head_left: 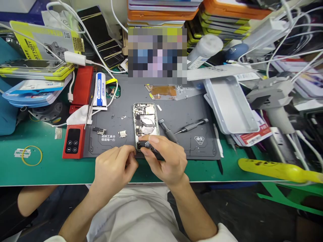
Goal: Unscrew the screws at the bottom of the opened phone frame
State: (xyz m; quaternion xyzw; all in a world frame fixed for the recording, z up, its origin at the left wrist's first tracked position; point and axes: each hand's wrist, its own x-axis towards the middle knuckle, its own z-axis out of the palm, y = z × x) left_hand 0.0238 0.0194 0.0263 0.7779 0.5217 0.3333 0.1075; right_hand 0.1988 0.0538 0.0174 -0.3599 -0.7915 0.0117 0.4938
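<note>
One opened phone (149,125) was laid near the mat's (193,149) six o'clock edge, seemingly steadied at seven by the left hand (113,168), curled, any hold hidden. A dark tool (147,144) was pinched between the right hand's (170,161) narrowly parted fingers. A screwdriver (193,126) was parked at three o'clock, apparently for reach; free room was left at four

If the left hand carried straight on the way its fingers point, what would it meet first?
Most likely the opened phone: its near-left corner lies right by the fingertips of the left hand. They may already touch it; this single view leaves contact and depth unclear.
</note>
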